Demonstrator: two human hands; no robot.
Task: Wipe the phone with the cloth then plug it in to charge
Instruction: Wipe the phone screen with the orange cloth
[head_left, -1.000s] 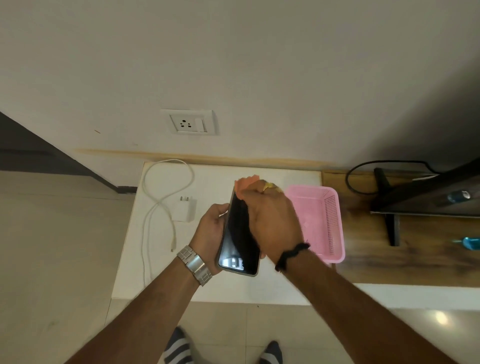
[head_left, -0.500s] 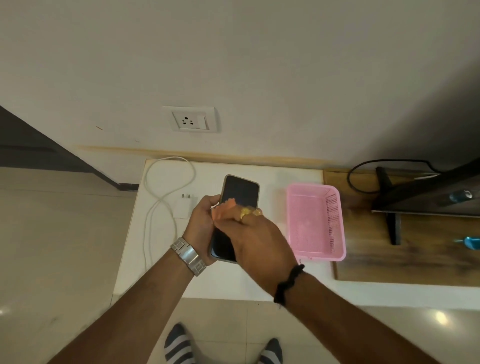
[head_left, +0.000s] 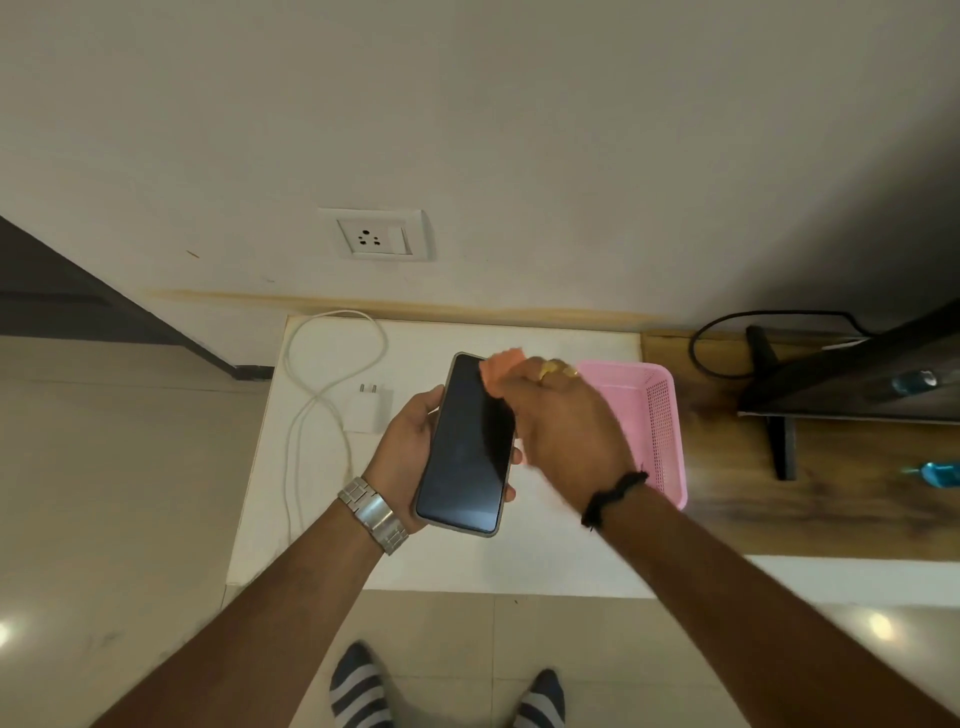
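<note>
My left hand (head_left: 408, 441) grips a black phone (head_left: 465, 452) from below, dark screen up, above the white table (head_left: 322, 545). My right hand (head_left: 566, 431) holds a small orange cloth (head_left: 501, 364) bunched in its fingers, pressed against the phone's top right corner. Most of the cloth is hidden under that hand. A white charger adapter (head_left: 370, 408) lies on the table to the left of the phone, and its white cable (head_left: 317, 395) loops toward the table's left edge. A white wall socket (head_left: 376, 236) sits in the wall above the table.
A pink plastic basket (head_left: 660, 415) stands on the table just right of my right hand. A wooden surface (head_left: 779, 509) to the right carries a dark TV stand (head_left: 779, 415) and a black cable (head_left: 706, 343). My striped socks (head_left: 358, 686) show on the tiled floor.
My right hand slid the cloth from the middle of the screen up to the top right corner. The screen is now mostly uncovered, and the phone sits slightly lower in my left hand.
</note>
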